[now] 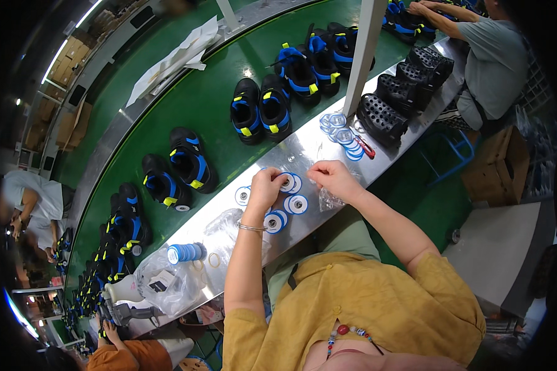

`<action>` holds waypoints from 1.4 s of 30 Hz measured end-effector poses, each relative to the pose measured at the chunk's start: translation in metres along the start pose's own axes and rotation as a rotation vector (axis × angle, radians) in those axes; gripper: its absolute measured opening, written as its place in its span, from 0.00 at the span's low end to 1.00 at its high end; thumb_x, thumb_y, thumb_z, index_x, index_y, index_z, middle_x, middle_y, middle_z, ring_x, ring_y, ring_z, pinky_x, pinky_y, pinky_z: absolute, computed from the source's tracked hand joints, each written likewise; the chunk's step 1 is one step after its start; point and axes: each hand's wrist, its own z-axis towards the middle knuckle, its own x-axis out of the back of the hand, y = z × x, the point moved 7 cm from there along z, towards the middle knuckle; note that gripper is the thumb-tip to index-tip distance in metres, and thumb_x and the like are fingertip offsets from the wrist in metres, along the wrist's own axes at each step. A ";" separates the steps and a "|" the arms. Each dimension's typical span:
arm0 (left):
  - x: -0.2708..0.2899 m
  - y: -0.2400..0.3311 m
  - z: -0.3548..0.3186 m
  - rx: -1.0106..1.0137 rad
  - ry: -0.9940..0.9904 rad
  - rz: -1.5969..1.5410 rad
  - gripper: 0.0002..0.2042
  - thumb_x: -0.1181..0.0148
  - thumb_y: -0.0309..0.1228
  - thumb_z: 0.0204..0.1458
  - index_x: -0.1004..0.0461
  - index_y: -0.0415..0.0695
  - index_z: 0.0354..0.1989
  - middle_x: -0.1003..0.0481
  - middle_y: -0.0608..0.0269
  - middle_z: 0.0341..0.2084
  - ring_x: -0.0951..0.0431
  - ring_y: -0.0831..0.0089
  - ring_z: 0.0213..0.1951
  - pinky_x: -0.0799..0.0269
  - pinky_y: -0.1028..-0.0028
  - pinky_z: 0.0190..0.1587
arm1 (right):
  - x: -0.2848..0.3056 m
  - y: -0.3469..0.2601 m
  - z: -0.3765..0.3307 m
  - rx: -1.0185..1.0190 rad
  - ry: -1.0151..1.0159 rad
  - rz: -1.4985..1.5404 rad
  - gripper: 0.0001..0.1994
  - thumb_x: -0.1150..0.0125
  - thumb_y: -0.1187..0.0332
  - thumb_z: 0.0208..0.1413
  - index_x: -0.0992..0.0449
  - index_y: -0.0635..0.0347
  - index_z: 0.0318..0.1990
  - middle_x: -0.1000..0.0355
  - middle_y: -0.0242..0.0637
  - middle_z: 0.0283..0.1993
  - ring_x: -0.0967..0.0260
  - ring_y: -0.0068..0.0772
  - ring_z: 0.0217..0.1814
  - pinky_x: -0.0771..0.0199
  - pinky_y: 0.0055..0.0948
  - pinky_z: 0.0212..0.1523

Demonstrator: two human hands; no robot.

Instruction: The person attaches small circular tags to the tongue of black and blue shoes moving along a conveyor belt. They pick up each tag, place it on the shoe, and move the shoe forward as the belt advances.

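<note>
A worker in a mustard-yellow shirt sits at a bare metal ledge [300, 146] beside a green worktop [220, 154], both hands close together over a loose cluster of round, blue-rimmed white discs [298, 204]. The left hand [266, 188], a bangle [252, 227] at its wrist, bends down over the cluster, thumb and fingers drawn in narrow at the edge of one disc; whether they grip it cannot be told. The right hand [335, 179] is raised just to the right of the discs, thumb and forefinger nearly together, and anything between their tips is too small to make out. Crumpled clear plastic [331, 200] lies beneath that hand. More flat discs [342, 133] overlap farther up the ledge beside a red clip [366, 147], near a row of black perforated clogs [382, 116]. Toward the lower left, a stack of discs [185, 252] lies on its side near a clear plastic bag [174, 290]. Black-and-blue shoes [275, 110] with yellow heel tabs line the green worktop, while a co-worker in grey [495, 62] handles similar pairs at upper right.
</note>
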 end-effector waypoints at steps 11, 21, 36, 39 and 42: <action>0.008 0.013 -0.018 0.114 0.089 -0.204 0.07 0.38 0.28 0.52 0.21 0.35 0.32 0.24 0.66 0.21 0.32 0.83 0.18 0.36 0.82 0.20 | -0.024 -0.006 0.020 0.021 -0.010 -0.320 0.12 0.42 0.63 0.50 0.22 0.65 0.30 0.27 0.46 0.23 0.28 0.41 0.26 0.31 0.35 0.30; 0.010 0.030 -0.023 -0.104 0.213 -0.170 0.07 0.38 0.29 0.53 0.20 0.37 0.35 0.24 0.67 0.23 0.32 0.84 0.22 0.37 0.82 0.23 | -0.024 -0.020 0.038 0.108 -0.037 -0.425 0.10 0.42 0.66 0.49 0.24 0.66 0.28 0.30 0.41 0.19 0.33 0.30 0.21 0.34 0.31 0.26; 0.017 0.023 -0.010 -0.082 0.162 -0.670 0.06 0.44 0.28 0.59 0.29 0.38 0.35 0.26 0.66 0.26 0.28 0.82 0.27 0.32 0.82 0.29 | -0.039 -0.071 0.045 0.369 -0.144 -0.521 0.11 0.43 0.61 0.55 0.24 0.59 0.37 0.25 0.44 0.28 0.27 0.46 0.32 0.29 0.41 0.33; 0.028 0.027 -0.004 -0.088 0.185 -0.601 0.06 0.46 0.28 0.60 0.31 0.38 0.35 0.26 0.65 0.25 0.27 0.82 0.27 0.32 0.83 0.28 | -0.045 -0.072 0.056 0.284 -0.192 -0.425 0.11 0.41 0.61 0.55 0.23 0.60 0.37 0.26 0.44 0.26 0.27 0.43 0.29 0.29 0.38 0.31; 0.042 0.028 0.007 -0.074 0.246 -0.433 0.06 0.45 0.29 0.59 0.29 0.37 0.36 0.26 0.66 0.24 0.28 0.81 0.27 0.33 0.81 0.28 | -0.047 -0.047 0.081 0.254 -0.201 -0.319 0.10 0.41 0.63 0.54 0.23 0.61 0.33 0.25 0.44 0.25 0.27 0.40 0.27 0.29 0.35 0.31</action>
